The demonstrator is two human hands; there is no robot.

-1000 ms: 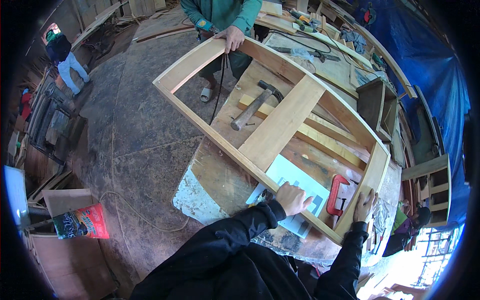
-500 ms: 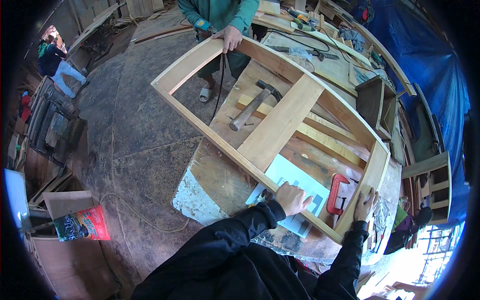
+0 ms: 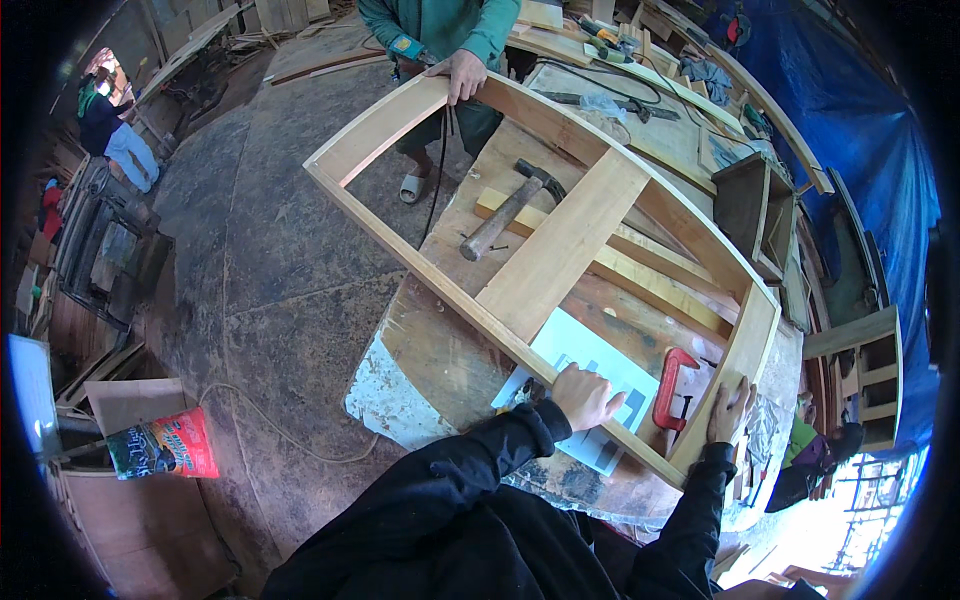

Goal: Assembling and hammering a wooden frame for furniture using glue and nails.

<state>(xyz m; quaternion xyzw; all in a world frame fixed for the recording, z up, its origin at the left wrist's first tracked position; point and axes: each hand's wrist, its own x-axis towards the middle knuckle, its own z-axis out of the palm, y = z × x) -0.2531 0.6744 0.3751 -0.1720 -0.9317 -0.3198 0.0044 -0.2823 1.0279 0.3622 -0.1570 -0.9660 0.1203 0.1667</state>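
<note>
A rectangular wooden frame [image 3: 560, 245] with a wide crossboard lies slantwise over the workbench, its far left end jutting past the bench. My left hand [image 3: 585, 398] is closed over the frame's near rail. At the right end board my right hand [image 3: 733, 408] grips the frame's corner. Across from me, a co-worker's hand [image 3: 463, 74] holds the far left corner. Through the openings show a hammer [image 3: 510, 212], a red C-clamp [image 3: 676, 388] beside my right hand, and a printed drawing sheet [image 3: 595, 358] partly under my left hand.
Wooden strips [image 3: 660, 290] lie on the workbench [image 3: 420, 345] beneath the frame. Tools, cables and offcuts cover another table [image 3: 600, 90] at the far right. A small wooden cabinet [image 3: 752, 210] stands beyond the frame. A cord [image 3: 270, 428] runs over the floor near a red snack bag [image 3: 165, 445].
The frame and my hands hold nearly the same place. In the far left background a person has shifted stance, moving the legs slightly to the left.
</note>
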